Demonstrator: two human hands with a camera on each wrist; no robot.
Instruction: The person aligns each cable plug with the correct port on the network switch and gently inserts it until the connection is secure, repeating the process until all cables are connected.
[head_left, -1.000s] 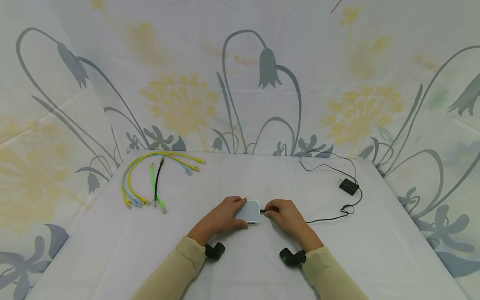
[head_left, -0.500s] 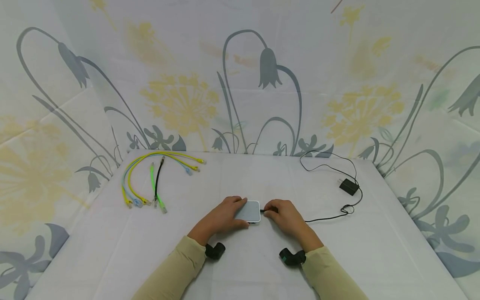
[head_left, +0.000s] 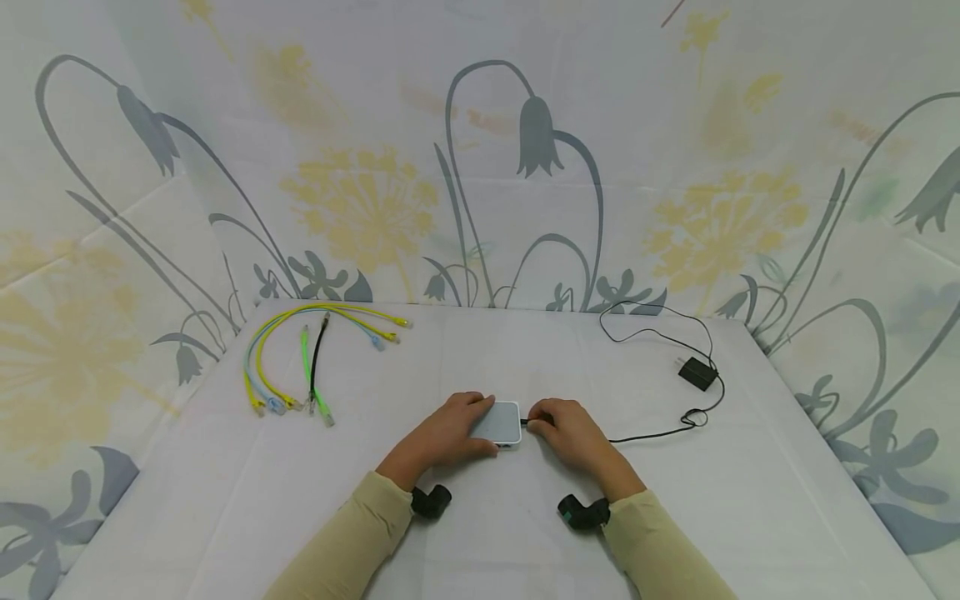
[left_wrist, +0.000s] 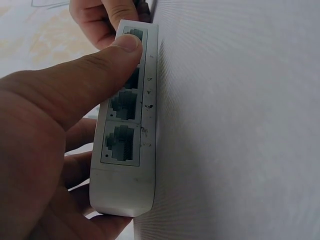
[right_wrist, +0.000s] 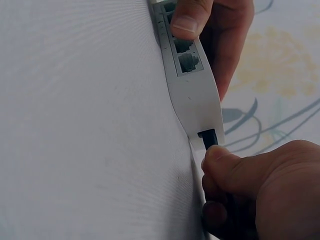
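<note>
A small white network switch [head_left: 498, 425] with a grey top sits on the white cloth in front of me. My left hand [head_left: 444, 432] holds it from the left, thumb across the row of Ethernet ports [left_wrist: 121, 142] on its near side. At its right end, my right hand [head_left: 573, 435] pinches a black power plug [right_wrist: 210, 138] between thumb and fingers. The plug's tip sits at the opening in that end; how deep it goes cannot be seen. From under the right hand the black cord [head_left: 654, 437] runs right to a black power adapter [head_left: 697, 374].
Yellow and light blue Ethernet cables [head_left: 258, 354] lie curved at the back left. Beside them are a short green cable [head_left: 318, 400] and a short black cable [head_left: 316, 354]. A flower-printed cloth [head_left: 480, 208] hangs behind the table. The adapter's thin cord [head_left: 652, 332] loops at the back right.
</note>
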